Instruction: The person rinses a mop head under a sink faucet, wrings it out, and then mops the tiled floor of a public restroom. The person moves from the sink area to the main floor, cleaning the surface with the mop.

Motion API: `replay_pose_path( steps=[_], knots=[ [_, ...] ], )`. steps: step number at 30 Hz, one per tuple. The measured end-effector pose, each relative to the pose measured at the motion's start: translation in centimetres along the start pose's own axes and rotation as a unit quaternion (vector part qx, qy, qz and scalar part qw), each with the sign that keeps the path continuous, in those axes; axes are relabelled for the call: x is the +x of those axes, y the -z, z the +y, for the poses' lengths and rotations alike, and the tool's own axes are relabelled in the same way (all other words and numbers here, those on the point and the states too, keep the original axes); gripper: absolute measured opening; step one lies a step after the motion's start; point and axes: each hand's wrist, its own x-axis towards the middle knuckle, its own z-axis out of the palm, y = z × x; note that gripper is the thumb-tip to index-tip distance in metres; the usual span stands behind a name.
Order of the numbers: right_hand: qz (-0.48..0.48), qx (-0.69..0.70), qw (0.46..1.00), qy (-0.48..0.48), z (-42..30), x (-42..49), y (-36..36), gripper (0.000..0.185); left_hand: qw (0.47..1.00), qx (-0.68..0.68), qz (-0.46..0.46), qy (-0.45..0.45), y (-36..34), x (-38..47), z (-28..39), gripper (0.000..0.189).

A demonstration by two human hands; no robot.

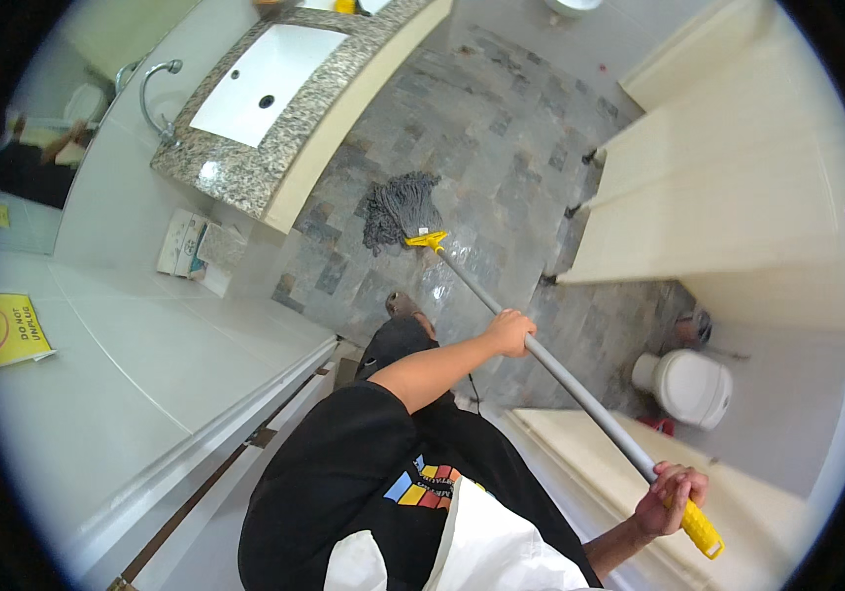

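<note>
A string mop has a grey pole [585, 395], a yellow clamp [428, 240] and a dark grey yarn head [401, 208]. The yarn lies spread on the grey patterned floor beside the sink counter. My left hand [511, 332] is closed around the middle of the pole. Close to its top end, my right hand [672, 499] grips the pole just above the yellow end grip [701, 528]. The pole slants from the lower right up to the mop head. Light glints on the floor around the clamp.
A granite counter [289, 133] with a white sink [267, 81] and curved faucet [149, 96] stands at upper left. Beige partitions [725, 185] on short dark feet are at right. A white toilet [692, 388] sits at lower right. A doorway edge [245, 436] runs beside me at left.
</note>
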Motion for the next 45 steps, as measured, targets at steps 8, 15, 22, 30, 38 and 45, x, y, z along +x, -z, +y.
replay_pose_path(
  steps=[8,15,22,30,38,45],
  knots=[
    [0.368,0.028,0.921,-0.120,-4.7,-24.0,5.9,0.020,0.981,0.073,-0.165,-0.066,-11.1,-15.5,4.1,0.024],
    [0.479,-0.046,0.848,-0.223,-3.4,-30.2,4.5,0.024,0.926,0.156,-0.318,-0.129,-14.6,-24.8,3.7,0.024],
    [0.314,-0.180,0.807,-0.467,2.4,-32.0,2.4,0.026,0.888,0.188,-0.381,-0.173,-17.8,-25.7,1.5,0.020],
    [-0.106,-0.338,0.662,-0.661,7.6,-36.2,2.1,0.028,0.855,0.209,-0.436,-0.186,-18.8,-26.6,-1.2,0.016],
    [-0.335,-0.368,0.570,-0.654,9.0,-31.1,0.8,0.030,0.894,0.261,-0.358,-0.071,-13.8,-19.0,-10.7,0.012],
    [-0.410,-0.392,0.646,-0.510,23.0,-16.0,-13.8,0.038,0.921,0.341,0.055,0.177,4.3,-6.5,-21.8,0.062]
  ],
)
